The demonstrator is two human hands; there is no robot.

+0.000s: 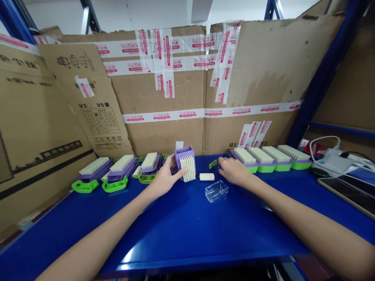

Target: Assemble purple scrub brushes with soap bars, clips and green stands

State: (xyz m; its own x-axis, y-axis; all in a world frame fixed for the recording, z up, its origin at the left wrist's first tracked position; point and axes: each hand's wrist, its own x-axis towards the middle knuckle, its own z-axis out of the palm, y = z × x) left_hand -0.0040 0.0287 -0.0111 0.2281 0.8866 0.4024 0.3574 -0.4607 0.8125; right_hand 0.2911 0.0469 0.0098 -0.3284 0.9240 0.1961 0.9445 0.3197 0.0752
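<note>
A purple brush [188,168] with cream bristles stands tilted up in my left hand [164,177], its bristles facing me. The thumb presses on the bristle side and the fingers go round behind. My right hand [234,171] is low over the table with its fingers bent together; whatever they hold is hidden. Just left of those fingertips is a small green plastic piece [213,164]. A cream roller [206,176] lies between the two hands. Closer to me sits a clear plastic box [216,191], apart from both hands.
Several purple brushes with green parts [115,171] lie at the left on the blue table [187,230]. More brushes [278,156] are lined up at the right. Taped cardboard [175,89] walls the back. A phone [348,195] and white cables [325,138] lie far right.
</note>
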